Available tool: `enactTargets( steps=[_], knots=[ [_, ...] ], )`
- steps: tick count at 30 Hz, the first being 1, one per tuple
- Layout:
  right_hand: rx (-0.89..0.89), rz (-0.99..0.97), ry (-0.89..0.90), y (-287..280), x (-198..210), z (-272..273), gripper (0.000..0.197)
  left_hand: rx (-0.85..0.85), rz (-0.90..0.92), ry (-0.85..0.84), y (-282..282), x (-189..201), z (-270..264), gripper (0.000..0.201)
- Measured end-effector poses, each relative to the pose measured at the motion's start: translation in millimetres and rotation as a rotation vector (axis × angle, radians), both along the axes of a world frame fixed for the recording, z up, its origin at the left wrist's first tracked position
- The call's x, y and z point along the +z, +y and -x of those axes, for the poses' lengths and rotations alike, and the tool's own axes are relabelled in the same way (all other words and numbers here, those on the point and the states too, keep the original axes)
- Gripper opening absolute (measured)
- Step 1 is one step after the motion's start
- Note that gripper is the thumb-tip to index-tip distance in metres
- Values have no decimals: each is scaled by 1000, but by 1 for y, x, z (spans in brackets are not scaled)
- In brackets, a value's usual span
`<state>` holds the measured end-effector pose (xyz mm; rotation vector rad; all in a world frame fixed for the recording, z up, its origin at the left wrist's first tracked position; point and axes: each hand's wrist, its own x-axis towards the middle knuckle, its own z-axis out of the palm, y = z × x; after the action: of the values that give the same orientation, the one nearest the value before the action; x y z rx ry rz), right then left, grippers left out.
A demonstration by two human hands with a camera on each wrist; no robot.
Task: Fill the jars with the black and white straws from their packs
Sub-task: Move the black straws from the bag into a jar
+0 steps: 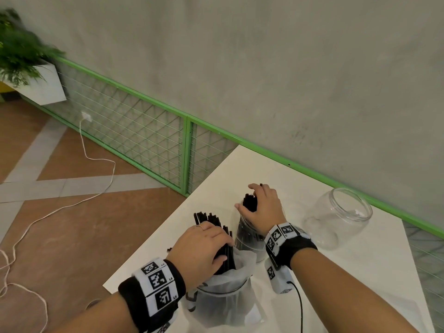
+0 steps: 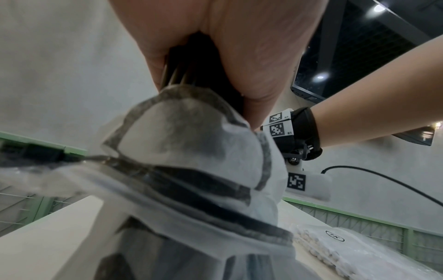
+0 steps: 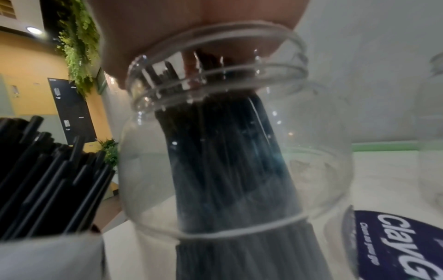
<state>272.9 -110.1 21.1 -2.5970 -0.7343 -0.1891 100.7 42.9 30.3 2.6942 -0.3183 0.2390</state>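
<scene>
Left hand (image 1: 203, 246) curled round a bundle of black straws (image 1: 211, 221) at about 7 o'clock on the white table (image 1: 360, 272), fingers and thumb closed on them just above the mouth of the frosted pack (image 1: 223, 299); straw tips fanning out past the knuckles toward 11 o'clock. From the left wrist view, thumb and fingers seen squeezing the dark bundle right where it leaves the crumpled pack (image 2: 191, 170).

Right hand (image 1: 262, 209) just beside, toward 1 o'clock of the left, fingers bent round a second bunch of black straws (image 1: 249, 203) standing in a clear jar (image 1: 247, 239) — bunch upright, slightly tilted, lower ends down inside the glass. Right wrist view: same jar (image 3: 323, 151) close up, straws (image 3: 227, 161) packed into a dark column through its neck, more loose black straws (image 3: 48, 180) at 9 o'clock in the pack.

Second clear jar (image 1: 336, 217) at 3 o'clock, well apart from both hands, tipped toward the wall, holding no straws. Pack of white straws (image 2: 335, 248) lying flat on the table — seen only from the left wrist. Dark round lid with white lettering (image 3: 395, 242) by the jar's base.
</scene>
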Motion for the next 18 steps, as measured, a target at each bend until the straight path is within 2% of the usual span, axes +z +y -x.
enactTargets(
  steps=[3,6,12,16,18],
  knots=[
    [-7,101,9,2,3,0,59,1,-4,-19,1,-2,0,28],
    [-12,103,38,9,4,-3,43,5,-4,-14,0,0,-1,28],
    [55,-96,123,15,3,-3,15,5,8,6,1,1,1,29],
    [-33,-355,64,10,17,-7,7,11,-2,-2,1,-1,2,28],
    [-89,-415,52,6,22,-12,8,14,-8,-20,1,-3,2,28]
  ],
)
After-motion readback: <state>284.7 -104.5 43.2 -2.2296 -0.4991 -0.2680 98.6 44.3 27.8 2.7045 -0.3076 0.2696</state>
